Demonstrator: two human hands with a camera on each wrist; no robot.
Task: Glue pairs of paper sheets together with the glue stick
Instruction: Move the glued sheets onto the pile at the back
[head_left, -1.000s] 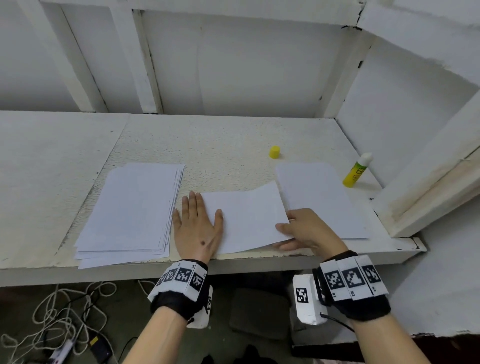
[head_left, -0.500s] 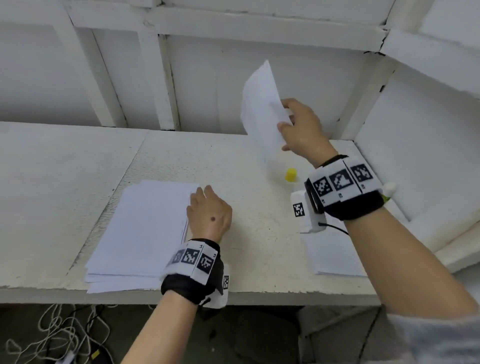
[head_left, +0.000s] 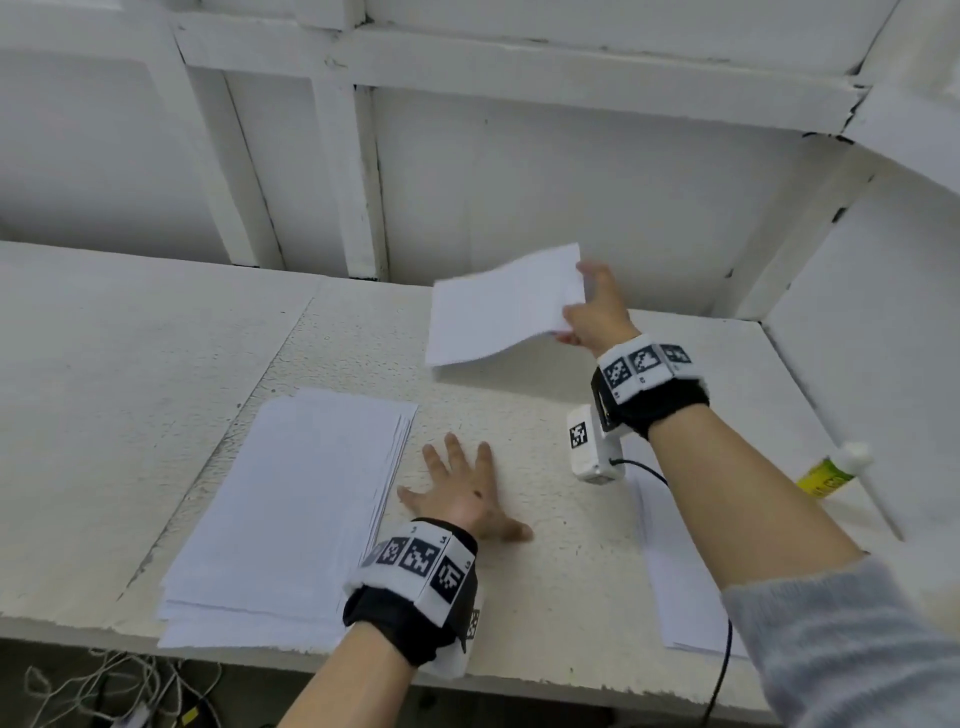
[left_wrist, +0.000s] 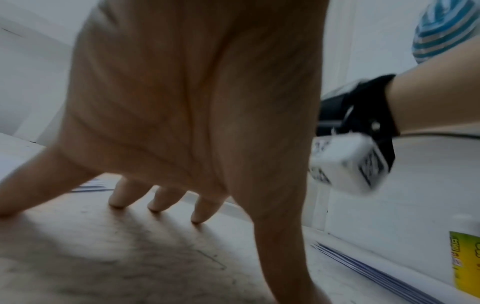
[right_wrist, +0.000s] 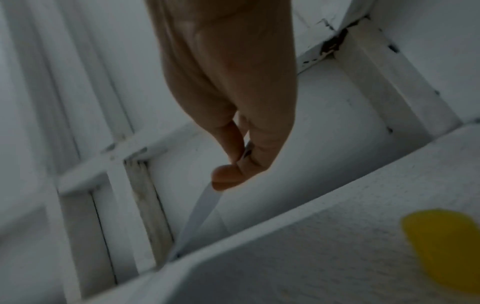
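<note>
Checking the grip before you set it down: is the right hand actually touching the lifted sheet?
Touching. In the right wrist view the right hand pinches the lifted sheet between thumb and fingers.

The head camera looks forward and down from above the white table (head_left: 156, 364), taking in both forearms, with the back wall at twelve o'clock. The left wrist camera sits low and very near the left hand (left_wrist: 187, 107), looking along its palm across the tabletop; the glue stick (left_wrist: 465, 265) at its four o'clock also shows in the head view (head_left: 826, 475). The right wrist camera, raised and tilted, looks along the right hand (right_wrist: 228, 92) toward the wall, the yellow cap (right_wrist: 441, 246) blurred at four o'clock.
</note>
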